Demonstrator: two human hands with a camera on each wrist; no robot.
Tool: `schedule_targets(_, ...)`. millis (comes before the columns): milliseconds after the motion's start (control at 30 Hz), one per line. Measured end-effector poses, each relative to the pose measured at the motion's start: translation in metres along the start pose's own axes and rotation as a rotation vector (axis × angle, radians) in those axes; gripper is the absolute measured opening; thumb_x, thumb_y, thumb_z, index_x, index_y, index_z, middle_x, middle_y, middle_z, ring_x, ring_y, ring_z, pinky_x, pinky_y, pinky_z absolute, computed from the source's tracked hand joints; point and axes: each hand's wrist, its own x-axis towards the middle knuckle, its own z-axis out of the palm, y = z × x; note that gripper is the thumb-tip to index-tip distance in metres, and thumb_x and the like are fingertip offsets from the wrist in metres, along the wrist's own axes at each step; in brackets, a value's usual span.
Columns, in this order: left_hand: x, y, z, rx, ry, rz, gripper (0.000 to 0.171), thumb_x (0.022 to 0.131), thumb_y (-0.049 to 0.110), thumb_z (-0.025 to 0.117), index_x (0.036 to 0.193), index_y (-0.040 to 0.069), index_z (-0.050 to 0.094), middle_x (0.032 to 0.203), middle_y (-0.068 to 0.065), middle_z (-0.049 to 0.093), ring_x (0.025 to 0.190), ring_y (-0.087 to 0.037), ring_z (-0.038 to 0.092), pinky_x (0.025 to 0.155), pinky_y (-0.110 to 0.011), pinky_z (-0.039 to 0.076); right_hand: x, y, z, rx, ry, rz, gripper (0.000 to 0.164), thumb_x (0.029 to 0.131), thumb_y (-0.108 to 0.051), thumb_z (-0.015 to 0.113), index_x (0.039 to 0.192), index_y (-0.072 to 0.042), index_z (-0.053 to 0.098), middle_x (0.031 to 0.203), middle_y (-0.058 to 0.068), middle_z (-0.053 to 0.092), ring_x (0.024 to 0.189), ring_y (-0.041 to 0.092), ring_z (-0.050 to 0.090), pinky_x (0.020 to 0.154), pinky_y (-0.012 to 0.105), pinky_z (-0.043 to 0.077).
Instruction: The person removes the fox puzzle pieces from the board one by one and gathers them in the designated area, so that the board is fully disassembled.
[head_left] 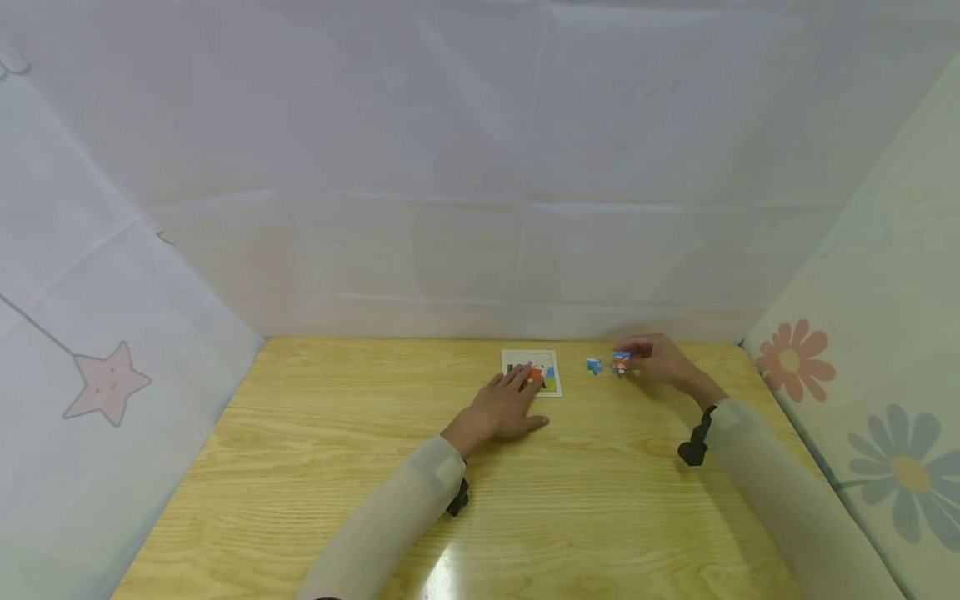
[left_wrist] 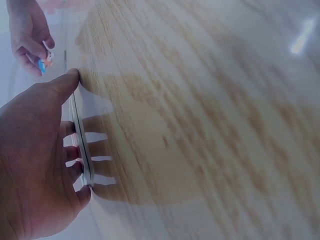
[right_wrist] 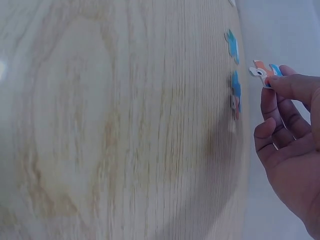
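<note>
Between thumb and fingertips, my right hand (head_left: 660,358) pinches a small jigsaw puzzle piece (right_wrist: 261,71), orange, white and blue with a dark dot like an eye. In the right wrist view the piece is raised off the wooden table. Below it lies a blue and pinkish puzzle piece (right_wrist: 236,92), with a mostly blue puzzle piece (head_left: 595,365) beside that one. My left hand (head_left: 508,407) rests with straight, spread fingers on a white-bordered puzzle board (head_left: 556,385). Its fingers cover part of the board's colourful picture, and its thumb points out to the right.
The pale wooden table (head_left: 300,467) ends at a white cloth wall (head_left: 420,275) close behind the board and pieces. Another cloth wall (head_left: 862,325) with printed flowers stands close to the right arm. A third wall (head_left: 142,333) with a pink star borders the left side.
</note>
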Motion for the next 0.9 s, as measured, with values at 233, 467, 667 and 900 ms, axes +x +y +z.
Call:
schedule_targets(233,0.001,-0.001,0.002,-0.015,0.001,-0.003,0.083,0.108,0.067,0.040,0.173,0.023,0.013,0.179,-0.006,0.003,0.165,-0.025,0.006,0.132,-0.051,0.016,-0.008,0.010,-0.012,-0.024,0.009,0.049,0.033,0.101,-0.007,0.073,0.133,0.001,0.071,0.129,0.020,0.071,0.114,0.031,0.067,0.089,0.026,0.055)
schedule_targets(467,0.000,0.000,0.002,-0.023,0.004,-0.005,0.083,0.108,0.067,0.040,0.173,0.023,0.013,0.179,-0.006,0.003,0.165,-0.025,0.006,0.132,-0.051,0.016,-0.017,0.022,-0.024,-0.045,-0.006,0.051,0.034,0.102,-0.005,0.070,0.135,0.001,0.070,0.133,0.022,0.069,0.121,0.038,0.065,0.091,0.028,0.055)
schedule_targets(667,-0.006,0.001,-0.002,-0.027,0.025,0.004,0.083,0.108,0.066,0.041,0.172,0.021,0.015,0.179,-0.007,0.005,0.165,-0.026,0.008,0.132,-0.051,0.017,-0.020,0.027,-0.028,-0.053,-0.008,0.074,0.032,0.103,-0.005,0.069,0.134,0.001,0.070,0.132,0.023,0.069,0.116,0.036,0.066,0.084,0.031,0.057)
schedule_targets(900,-0.008,0.000,-0.001,-0.014,0.041,0.011,0.082,0.108,0.066,0.041,0.172,0.021,0.017,0.179,-0.007,0.007,0.165,-0.026,0.009,0.131,-0.051,0.019,-0.018,0.032,-0.028,-0.117,-0.006,0.075,0.028,0.102,-0.006,0.071,0.129,0.002,0.073,0.127,0.023,0.071,0.108,0.032,0.067,0.079,0.035,0.057)
